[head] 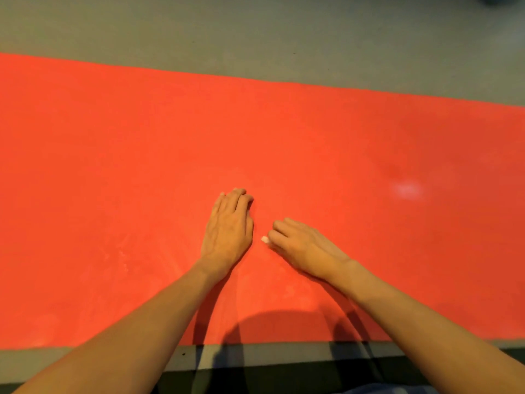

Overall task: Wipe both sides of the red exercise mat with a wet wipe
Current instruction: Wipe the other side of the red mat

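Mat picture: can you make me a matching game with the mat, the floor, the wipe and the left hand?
Things:
1. mat
2. floor
3. wipe
4. left hand

Matches:
A. grey
B. rests on the mat, left of the wipe
C. red
D. white, peeks out from the fingers of the right hand

Pairs: 1-C, 2-A, 3-D, 4-B

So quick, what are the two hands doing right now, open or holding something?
Left hand: open, resting flat on the red mat.
Right hand: fingers curled over the wet wipe; only a white corner shows.
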